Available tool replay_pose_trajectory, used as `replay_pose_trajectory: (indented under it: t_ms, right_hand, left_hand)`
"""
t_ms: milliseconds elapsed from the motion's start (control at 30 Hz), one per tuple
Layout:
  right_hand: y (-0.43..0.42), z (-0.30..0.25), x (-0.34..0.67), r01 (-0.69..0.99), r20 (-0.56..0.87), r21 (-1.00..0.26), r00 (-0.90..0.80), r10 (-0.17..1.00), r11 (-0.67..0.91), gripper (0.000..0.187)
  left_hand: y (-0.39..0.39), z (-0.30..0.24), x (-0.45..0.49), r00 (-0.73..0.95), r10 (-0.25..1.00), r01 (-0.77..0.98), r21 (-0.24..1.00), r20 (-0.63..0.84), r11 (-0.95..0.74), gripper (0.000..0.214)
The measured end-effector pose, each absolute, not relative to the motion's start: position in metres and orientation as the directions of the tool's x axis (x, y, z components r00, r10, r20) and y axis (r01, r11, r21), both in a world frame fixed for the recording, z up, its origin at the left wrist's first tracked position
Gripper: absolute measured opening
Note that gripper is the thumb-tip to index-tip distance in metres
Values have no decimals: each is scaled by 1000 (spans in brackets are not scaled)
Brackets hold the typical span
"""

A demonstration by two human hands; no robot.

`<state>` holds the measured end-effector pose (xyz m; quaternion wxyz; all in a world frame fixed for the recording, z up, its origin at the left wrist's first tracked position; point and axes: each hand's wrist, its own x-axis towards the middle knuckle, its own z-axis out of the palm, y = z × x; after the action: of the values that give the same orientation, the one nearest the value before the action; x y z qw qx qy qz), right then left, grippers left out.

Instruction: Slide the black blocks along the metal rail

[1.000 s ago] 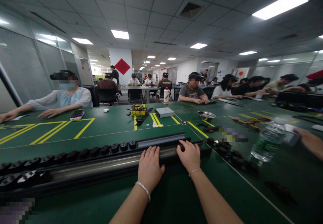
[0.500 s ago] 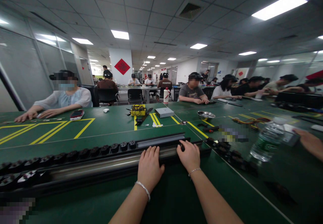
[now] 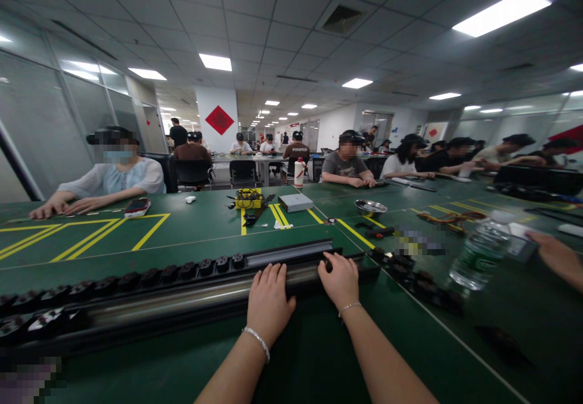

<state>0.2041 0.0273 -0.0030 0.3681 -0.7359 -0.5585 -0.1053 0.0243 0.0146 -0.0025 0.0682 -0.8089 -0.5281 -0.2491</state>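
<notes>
A long black rail with a shiny metal channel [image 3: 191,297] runs across the table before me. My left hand [image 3: 269,301] lies over it, fingers stretched forward and thumb out to the side. Farther right along the same rail, my right hand [image 3: 340,282] has its fingers bent around a small black piece [image 3: 328,265], mostly hidden by the hand. Just behind lies a second black rail [image 3: 291,254], with a row of round black socket-like modules [image 3: 175,273] towards the left. More such modules [image 3: 51,319] sit at the left end of the near rail.
Loose black parts [image 3: 421,279] and a water bottle [image 3: 480,252] are on the right, near another person's hand [image 3: 558,255]. Farther back are a metal bowl [image 3: 371,208], a grey box [image 3: 295,202], a yellow box with cables [image 3: 248,198] and a phone [image 3: 137,207]. People sit around the green table [image 3: 200,225].
Both my hands keep their places on the rail. The view has shifted very slightly. In the far background, a standing person has moved left.
</notes>
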Motion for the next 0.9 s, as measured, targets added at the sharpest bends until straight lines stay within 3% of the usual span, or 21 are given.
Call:
replay_pose_trajectory:
  t_ms: [900]
  right_hand:
    - [28, -3, 207, 896, 543, -427, 364, 757, -124, 38]
  left_hand:
    - [13, -1, 24, 321, 827, 890, 152, 462, -430, 61]
